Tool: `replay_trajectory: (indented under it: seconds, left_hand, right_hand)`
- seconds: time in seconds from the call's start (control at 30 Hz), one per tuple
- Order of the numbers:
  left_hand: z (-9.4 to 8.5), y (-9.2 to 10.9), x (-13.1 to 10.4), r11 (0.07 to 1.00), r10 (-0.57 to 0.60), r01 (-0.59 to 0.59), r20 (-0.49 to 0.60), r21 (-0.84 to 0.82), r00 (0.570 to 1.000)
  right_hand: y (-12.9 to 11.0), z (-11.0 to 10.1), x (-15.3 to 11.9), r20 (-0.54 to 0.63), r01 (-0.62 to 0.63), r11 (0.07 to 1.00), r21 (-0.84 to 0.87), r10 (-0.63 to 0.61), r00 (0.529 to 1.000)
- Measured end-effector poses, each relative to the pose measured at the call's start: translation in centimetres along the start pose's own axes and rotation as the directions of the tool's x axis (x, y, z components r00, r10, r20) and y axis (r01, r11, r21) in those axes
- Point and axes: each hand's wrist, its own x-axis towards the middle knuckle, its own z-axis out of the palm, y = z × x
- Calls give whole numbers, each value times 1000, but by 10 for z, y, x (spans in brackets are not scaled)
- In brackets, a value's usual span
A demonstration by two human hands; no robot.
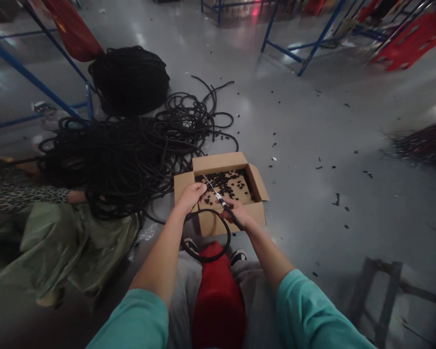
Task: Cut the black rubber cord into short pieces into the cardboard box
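Over an open cardboard box [232, 218] on the floor, my right hand [237, 213] is closed on scissors [221, 199] with black handles. Their blades point up and left, beside the fingertips of my left hand [192, 196]. That hand pinches a black cord [227, 242], which loops down between my forearms; its end at the fingers is too small to make out. Many small black pieces [223, 182] lie inside the box.
A tangled heap of black cord [131, 150] lies left of the box, with a large black coil [131, 80] behind it. A person in green cloth [80, 242] sits at the left. Blue metal frames [283, 51] stand farther back; black scraps dot the floor.
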Motion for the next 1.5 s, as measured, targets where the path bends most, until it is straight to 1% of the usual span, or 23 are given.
replay_trajectory:
  seconds: [0.2,0.4,0.6,0.73,0.83,0.93,1.0,1.1,1.23,1.3,1.4,1.5]
  left_hand:
    - [1,0,0,999,-4,4,4,-39,1000]
    - [0,1,-1,999,-10,10,12,-34,1000]
    - [3,1,-2,996,-86,87,22,-32,996]
    - [5,2,-3,990,-131,133,44,-56,990]
    - [3,3,-3,988,-129,135,76,-77,989]
    - [1,4,-3,990,-109,116,84,-76,990]
    - [0,3,-2,992,-104,109,71,-57,992]
    - [0,-1,0,995,-91,92,20,-48,996]
    - [0,-2,1,990,-71,65,-39,-129,997]
    - [-1,-1,1,980,-86,75,-53,-186,995]
    - [-1,2,1,963,-113,94,-60,-252,992]
    - [0,4,0,954,-98,71,-78,-291,992]
  right_hand:
    - [1,-1,1,2,12,1000,-19,-12,1000]
    - [2,-4,1,9,29,998,-50,-28,1000]
    - [2,-4,0,87,38,999,-14,-36,996]
    - [0,-1,0,73,49,999,15,-50,996]
    - [0,0,-1,74,30,999,27,-32,997]
    - [1,2,0,63,11,998,65,-16,998]
    - [2,2,1,42,11,997,82,-15,999]
    - [3,2,1,-17,26,997,76,-25,1000]
    - [2,-2,1,-78,46,995,85,-40,996]
    - [2,-3,0,-64,60,995,78,-55,996]
    - [1,-5,0,1,59,997,56,-59,998]
    - [2,-5,1,63,49,997,53,-52,997]
